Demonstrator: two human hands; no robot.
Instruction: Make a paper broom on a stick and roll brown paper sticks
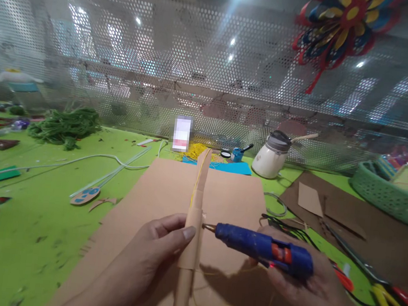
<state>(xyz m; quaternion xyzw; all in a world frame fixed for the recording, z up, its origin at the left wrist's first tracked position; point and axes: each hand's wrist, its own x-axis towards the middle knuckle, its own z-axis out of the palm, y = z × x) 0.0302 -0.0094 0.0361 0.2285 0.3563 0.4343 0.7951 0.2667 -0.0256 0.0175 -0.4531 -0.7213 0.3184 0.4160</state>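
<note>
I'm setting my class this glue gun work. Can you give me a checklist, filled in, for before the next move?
1. Left hand steadying the paper roll: ok.
2. Right hand gripping the glue gun: ok.
3. Nozzle pointed at the roll's side: ok.
4. Left thumb well away from the nozzle: not ok, looks close.
5. Tan sheet beneath the work: ok.
6. Glue hot enough: cannot tell.

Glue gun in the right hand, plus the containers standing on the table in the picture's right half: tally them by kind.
Glue gun: 1
Lidded white pot: 1
Small blue jar: 1
Green basket: 1
Total: 4
</note>
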